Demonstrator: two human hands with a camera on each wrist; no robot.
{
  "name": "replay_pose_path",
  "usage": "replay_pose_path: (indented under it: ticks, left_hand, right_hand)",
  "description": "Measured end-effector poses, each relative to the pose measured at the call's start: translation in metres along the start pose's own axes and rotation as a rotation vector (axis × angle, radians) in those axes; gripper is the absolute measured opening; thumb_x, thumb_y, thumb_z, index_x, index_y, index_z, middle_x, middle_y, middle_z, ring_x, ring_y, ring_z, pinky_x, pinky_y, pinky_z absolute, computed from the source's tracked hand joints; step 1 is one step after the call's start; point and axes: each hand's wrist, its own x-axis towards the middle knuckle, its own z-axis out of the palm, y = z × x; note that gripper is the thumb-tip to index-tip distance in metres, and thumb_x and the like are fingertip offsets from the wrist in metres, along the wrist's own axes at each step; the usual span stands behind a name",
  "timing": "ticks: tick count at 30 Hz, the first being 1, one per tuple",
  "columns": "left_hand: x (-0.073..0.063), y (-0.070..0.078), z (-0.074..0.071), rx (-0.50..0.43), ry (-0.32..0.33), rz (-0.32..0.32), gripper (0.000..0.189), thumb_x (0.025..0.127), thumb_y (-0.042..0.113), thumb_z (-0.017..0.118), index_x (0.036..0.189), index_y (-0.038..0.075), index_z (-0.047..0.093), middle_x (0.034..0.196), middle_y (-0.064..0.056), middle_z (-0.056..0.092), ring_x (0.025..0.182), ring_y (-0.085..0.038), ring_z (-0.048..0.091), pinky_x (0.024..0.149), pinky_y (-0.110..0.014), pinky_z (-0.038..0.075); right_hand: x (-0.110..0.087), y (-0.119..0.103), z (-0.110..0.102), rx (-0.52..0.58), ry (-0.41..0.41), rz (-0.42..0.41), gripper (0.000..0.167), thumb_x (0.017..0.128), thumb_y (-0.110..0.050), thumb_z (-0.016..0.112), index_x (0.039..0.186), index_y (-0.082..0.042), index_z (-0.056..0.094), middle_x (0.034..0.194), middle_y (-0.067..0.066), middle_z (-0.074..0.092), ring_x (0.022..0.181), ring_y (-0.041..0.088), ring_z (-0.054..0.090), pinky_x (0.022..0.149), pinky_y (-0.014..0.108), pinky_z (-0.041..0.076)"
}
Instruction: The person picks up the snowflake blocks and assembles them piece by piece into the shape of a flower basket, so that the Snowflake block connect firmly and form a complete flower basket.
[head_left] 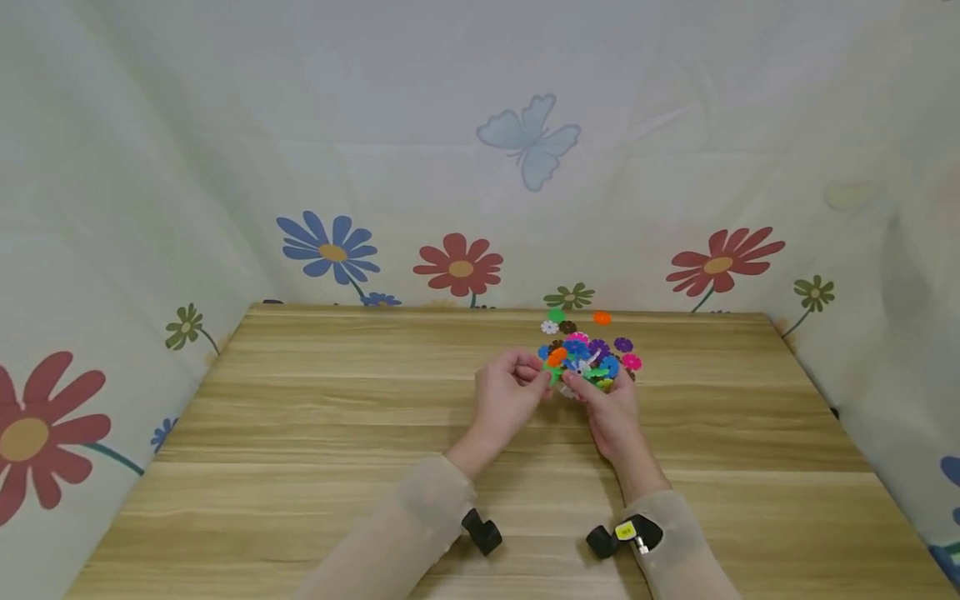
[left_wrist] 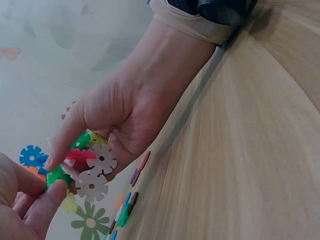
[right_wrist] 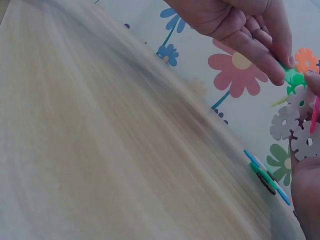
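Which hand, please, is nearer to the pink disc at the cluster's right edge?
The right: the right hand is just on the near side of the pink disc, while the left hand is farther off, to the disc's left.

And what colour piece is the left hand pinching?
The left hand pinches a green piece, clearest in the left wrist view.

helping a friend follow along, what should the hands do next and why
Probably the left hand should press the green disc gently into the cluster while the right hand steadies it: the left pinches that disc against the cluster, the right grips the cluster, and whether the disc is fully seated can't be seen.
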Motion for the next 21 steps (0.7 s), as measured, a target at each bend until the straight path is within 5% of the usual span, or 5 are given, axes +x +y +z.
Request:
replay_pose_path:
  ticks: [11,21]
  left_hand:
    - [0.003,-0.003,-0.004,0.025,-0.031,-0.036,0.011,0.095,-0.001,0.081,0.101,0.0,0.072,0.082,-0.005,0.072,0.077,-0.041,0.079,0.063,-0.028,0.063]
    - [0.01,-0.006,-0.01,-0.051,-0.001,-0.019,0.009,0.098,0.0,0.079,0.105,-0.003,0.075,0.089,-0.012,0.073,0.083,-0.052,0.075,0.078,-0.061,0.065]
  right_hand:
    - [0.0,0.001,0.0,-0.041,0.001,-0.009,0.043,0.102,0.001,0.073,0.142,-0.008,0.057,0.127,-0.002,0.074,0.117,0.015,0.071,0.105,0.028,0.057]
    - [0.003,-0.003,-0.007,-0.004,-0.009,0.066,0.016,0.105,-0.004,0.063,0.12,-0.008,0.058,0.11,-0.004,0.073,0.103,0.011,0.068,0.092,0.025,0.058]
